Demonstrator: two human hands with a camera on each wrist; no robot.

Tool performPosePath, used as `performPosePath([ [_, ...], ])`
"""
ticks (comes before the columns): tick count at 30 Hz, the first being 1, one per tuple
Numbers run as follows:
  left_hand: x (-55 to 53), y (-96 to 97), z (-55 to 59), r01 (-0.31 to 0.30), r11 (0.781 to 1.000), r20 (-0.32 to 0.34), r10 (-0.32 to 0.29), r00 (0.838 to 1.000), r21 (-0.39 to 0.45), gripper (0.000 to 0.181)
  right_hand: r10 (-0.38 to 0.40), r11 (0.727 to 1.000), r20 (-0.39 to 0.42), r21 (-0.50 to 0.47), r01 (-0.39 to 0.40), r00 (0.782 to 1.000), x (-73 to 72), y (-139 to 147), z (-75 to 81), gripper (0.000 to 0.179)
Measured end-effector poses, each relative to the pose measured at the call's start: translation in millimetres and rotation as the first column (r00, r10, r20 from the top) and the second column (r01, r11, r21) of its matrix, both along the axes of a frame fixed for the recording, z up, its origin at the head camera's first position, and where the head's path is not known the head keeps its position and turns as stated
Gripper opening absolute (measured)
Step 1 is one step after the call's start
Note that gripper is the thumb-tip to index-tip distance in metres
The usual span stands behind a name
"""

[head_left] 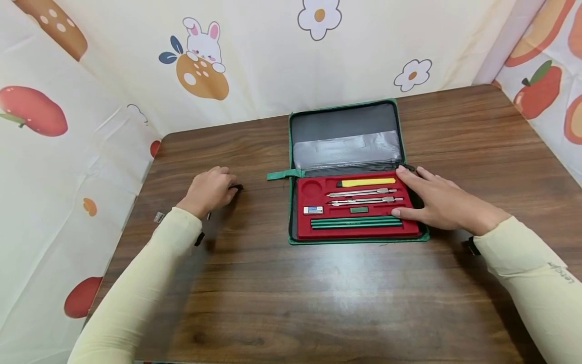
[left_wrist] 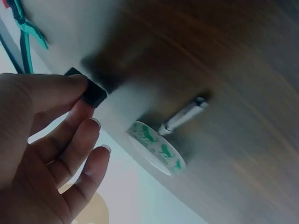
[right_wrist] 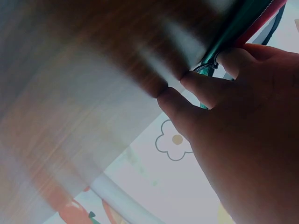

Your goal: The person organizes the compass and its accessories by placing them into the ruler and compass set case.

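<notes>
A green zippered case (head_left: 359,242) lies unfolded on the table, with a red molded tray (head_left: 313,174) in its lower half. The tray carries a yellow utility knife (head_left: 368,182), two metal compasses (head_left: 364,201), a white-and-blue eraser (head_left: 312,210), a small green piece (head_left: 359,210) and several green pencils (head_left: 354,222). My right hand (head_left: 438,199) rests on the tray's right edge, fingers spread, some reaching past the case near its zipper pull (right_wrist: 215,64). Left of the case, my left hand (head_left: 209,189) pinches a small black block (left_wrist: 95,94) between thumb and forefinger, just above the table.
Beside my left hand, a roll of tape (left_wrist: 159,149) with green animal prints stands on edge. A short silver cylinder (left_wrist: 184,115) lies against it. The case's green strap (head_left: 284,174) sticks out leftward. Printed cloth (head_left: 263,60) hangs behind the wooden table (head_left: 295,298).
</notes>
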State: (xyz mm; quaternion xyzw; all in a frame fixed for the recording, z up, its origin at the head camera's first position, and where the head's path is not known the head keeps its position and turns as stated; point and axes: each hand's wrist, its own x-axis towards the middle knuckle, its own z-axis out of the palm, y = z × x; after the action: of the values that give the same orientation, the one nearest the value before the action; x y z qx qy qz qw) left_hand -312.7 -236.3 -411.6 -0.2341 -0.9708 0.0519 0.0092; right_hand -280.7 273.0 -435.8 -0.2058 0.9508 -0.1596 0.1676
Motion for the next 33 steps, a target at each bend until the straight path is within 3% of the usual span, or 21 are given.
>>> performPosePath([
  [6,3.1,20.2,5.5,0.039,0.997,-0.014,-0.038,0.999,0.071,0.007,0.008,1.000,-0.006,-0.001,-0.008,1.000,-0.8,-1,0.5,0.109],
  [14,6.3,54.8,12.3,0.117,0.988,-0.016,-0.116,0.993,0.101,0.005,0.011,1.000,0.001,-0.009,-0.011,1.000,-0.5,-2,2.0,0.109],
  [21,8.5,84.2,7.5,0.177,0.965,0.010,-0.182,0.983,0.195,0.017,0.009,1.000,-0.002,-0.003,-0.009,1.000,-0.3,-1,1.0,0.109],
  [28,16.0,110.0,10.5,0.285,0.932,-0.062,-0.278,0.958,0.222,0.026,0.010,1.000,0.005,-0.003,-0.010,1.000,-0.5,0,0.1,0.110],
  [33,23.2,129.6,13.1,0.336,0.908,-0.049,-0.335,0.941,0.248,0.020,0.014,1.000,0.003,-0.004,-0.014,1.000,-1.1,0,-0.5,0.109],
])
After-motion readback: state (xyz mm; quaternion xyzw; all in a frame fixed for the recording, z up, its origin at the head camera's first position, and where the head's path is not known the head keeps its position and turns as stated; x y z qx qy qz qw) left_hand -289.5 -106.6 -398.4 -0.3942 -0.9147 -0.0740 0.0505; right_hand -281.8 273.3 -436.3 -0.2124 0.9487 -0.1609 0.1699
